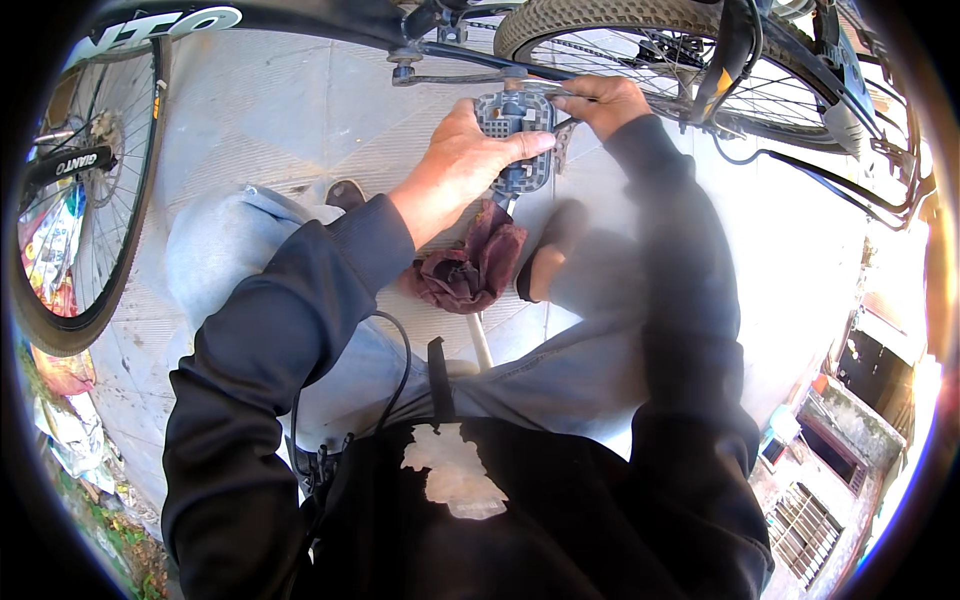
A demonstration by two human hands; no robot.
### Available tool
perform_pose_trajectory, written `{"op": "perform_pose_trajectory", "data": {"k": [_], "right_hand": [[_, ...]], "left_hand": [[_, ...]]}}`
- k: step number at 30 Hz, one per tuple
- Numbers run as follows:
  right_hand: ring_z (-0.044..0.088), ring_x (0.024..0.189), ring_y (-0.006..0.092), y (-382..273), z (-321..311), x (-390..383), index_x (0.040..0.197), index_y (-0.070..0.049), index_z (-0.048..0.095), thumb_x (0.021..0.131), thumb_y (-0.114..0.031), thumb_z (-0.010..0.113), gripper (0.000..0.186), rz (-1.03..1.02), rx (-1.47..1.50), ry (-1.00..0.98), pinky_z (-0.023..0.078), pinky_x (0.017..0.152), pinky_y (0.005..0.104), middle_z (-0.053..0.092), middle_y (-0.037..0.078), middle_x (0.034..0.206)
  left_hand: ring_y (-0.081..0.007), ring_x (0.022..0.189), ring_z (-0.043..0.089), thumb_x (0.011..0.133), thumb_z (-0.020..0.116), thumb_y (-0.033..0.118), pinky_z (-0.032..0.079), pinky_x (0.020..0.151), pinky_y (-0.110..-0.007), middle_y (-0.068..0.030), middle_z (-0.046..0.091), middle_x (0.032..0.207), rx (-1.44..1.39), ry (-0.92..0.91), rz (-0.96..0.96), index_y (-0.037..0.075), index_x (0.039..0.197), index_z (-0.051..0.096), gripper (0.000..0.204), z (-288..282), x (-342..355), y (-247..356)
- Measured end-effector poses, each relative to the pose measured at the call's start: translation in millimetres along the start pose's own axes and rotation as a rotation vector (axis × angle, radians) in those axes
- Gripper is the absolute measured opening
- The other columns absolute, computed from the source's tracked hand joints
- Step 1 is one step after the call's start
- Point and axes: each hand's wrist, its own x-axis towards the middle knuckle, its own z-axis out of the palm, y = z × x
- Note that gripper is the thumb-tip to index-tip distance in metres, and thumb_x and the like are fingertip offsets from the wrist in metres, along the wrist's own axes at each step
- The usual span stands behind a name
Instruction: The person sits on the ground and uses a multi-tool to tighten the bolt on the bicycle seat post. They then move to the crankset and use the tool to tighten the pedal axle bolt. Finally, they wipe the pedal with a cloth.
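A grey-black bicycle pedal (515, 115) sits at the end of the crank arm (450, 77), in front of my chest. My left hand (465, 155) is closed round the pedal's left side, its thumb lying across the face. On the right, my right hand (607, 103) pinches a thin metal tool (568, 97) by the pedal's upper right corner, where the pedal joins the crank; its exact kind is hard to make out. Below the pedal hangs or lies a crumpled maroon cloth (465, 270), between my feet.
The bicycle's knobby rear wheel (610, 30) is at the upper right, its front wheel (140, 200) at the left. A black frame tube (320, 22) spans the top. Tiled floor (290, 110) lies beneath. Colourful sacks (60, 250) lie beyond the front wheel.
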Motion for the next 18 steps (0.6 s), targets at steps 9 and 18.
{"op": "perform_pose_trajectory", "data": {"k": [9,18], "right_hand": [[0.063,0.085,0.0302,-5.3,5.0,-2.5,0.102,-0.012,0.069,0.083,-0.024,0.064,0.023,-0.092,-0.124,0.028,0.049,0.075,0.0361,0.067,0.012,0.089],[0.061,0.077,0.0344,-24.3,10.4,-8.7,0.097,-0.009,0.063,0.084,-0.015,0.06,0.015,-0.059,-0.397,0.08,0.048,0.069,0.0402,0.062,0.018,0.08]], "left_hand": [[-0.0139,0.088,0.061,0.076,0.078,0.023,0.049,0.079,-0.028,-0.0075,0.063,0.094,-0.086,-0.027,0.021,-0.003,0.107,0.055,0.046,1.1,-1.9,-1.6],[-0.012,0.078,0.062,0.077,0.076,0.016,0.052,0.071,-0.027,-0.0036,0.066,0.089,-0.049,-0.105,-0.076,0.002,0.101,0.064,0.03,-0.2,-2.5,13.3]]}}
